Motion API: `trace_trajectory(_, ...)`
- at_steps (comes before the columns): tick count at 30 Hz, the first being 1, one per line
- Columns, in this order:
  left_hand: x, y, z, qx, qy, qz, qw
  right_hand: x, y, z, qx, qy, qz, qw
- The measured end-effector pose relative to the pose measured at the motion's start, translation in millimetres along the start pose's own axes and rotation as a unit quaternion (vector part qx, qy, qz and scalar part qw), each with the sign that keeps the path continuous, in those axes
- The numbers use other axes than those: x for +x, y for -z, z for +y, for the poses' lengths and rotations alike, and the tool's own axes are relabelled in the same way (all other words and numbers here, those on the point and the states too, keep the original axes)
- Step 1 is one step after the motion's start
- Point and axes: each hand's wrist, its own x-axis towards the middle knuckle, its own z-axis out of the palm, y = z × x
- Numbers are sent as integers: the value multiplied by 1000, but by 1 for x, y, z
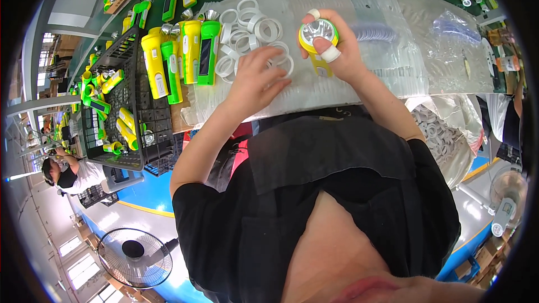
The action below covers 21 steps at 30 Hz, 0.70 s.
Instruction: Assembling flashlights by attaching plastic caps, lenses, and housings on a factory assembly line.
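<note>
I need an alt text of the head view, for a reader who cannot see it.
A person's right grip holds a yellow flashlight, reflector up, while the left grip, spread open, is by loose white rings on a plastic-covered worktable. To the left, yellow and green flashlights lie beside a black crate holding more.

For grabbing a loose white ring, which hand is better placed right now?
Probably the left: the left hand is at the pile of white rings, fingers spread, while the right hand is occupied holding a yellow flashlight.
</note>
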Motion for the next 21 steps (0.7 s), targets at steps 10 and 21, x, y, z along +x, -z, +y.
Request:
trace_trajectory(10,67,24,17,-146,-9,152,977,3,1,5,-58,4,0,998)
trace_trajectory(21,84,29,27,-120,-19,99,988,7,17,-12,-71,79,-36,994)
